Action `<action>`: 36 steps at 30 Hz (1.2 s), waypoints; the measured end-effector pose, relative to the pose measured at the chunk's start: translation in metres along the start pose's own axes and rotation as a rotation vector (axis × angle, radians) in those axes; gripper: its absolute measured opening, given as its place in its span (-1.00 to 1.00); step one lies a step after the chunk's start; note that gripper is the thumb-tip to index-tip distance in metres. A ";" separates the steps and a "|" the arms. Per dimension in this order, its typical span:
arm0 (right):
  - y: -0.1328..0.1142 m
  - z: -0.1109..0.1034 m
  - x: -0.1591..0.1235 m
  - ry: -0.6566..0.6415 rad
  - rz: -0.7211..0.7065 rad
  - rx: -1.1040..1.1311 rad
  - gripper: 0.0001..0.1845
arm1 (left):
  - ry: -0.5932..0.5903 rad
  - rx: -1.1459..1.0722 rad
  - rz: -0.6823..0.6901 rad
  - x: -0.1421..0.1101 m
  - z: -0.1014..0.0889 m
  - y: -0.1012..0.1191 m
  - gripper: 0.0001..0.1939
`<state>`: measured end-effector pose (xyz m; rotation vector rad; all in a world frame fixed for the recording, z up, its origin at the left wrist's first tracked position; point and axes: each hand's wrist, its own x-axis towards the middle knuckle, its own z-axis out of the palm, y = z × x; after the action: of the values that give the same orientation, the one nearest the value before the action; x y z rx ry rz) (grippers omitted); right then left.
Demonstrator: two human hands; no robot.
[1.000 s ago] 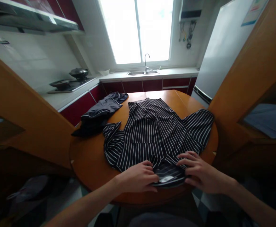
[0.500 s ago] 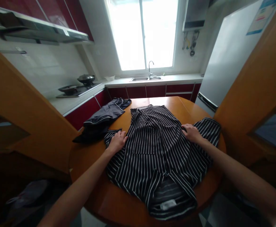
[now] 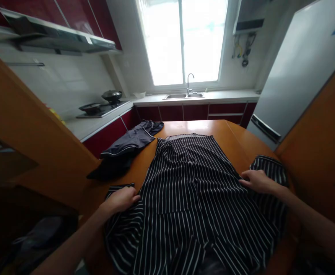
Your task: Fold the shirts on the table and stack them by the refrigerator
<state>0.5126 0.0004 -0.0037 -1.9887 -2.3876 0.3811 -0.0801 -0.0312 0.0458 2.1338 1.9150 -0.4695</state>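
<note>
A black shirt with white stripes [image 3: 187,191] lies spread front up on the round wooden table [image 3: 181,126], its hem toward the window and its collar at the bottom edge of the view. My left hand [image 3: 123,198] is closed on the shirt's left side, beside the sleeve. On the opposite side, my right hand [image 3: 257,181] pinches the other edge near the right sleeve. Between the hands the cloth is stretched fairly flat, with some creases across it. The collar is partly cut off by the frame.
Dark grey garments with white piping [image 3: 130,143] lie heaped at the table's far left. Beyond the table are a sink [image 3: 176,96] under the window and a stove with pans [image 3: 98,109]. A fridge [image 3: 296,72] stands at the right.
Both hands have moved apart and toward me, drawing the shirt wider and closer. Its body looks flatter, and the collar has slid partly out of view.
</note>
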 end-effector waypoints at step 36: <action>0.001 -0.061 0.317 0.240 0.024 0.120 -0.69 | -0.066 -0.053 0.085 0.317 -0.163 -0.034 -0.88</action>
<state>0.4621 0.3186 0.0090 -1.8931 -2.1473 0.2624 -0.0715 0.3259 0.0744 2.1286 1.7738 -0.4610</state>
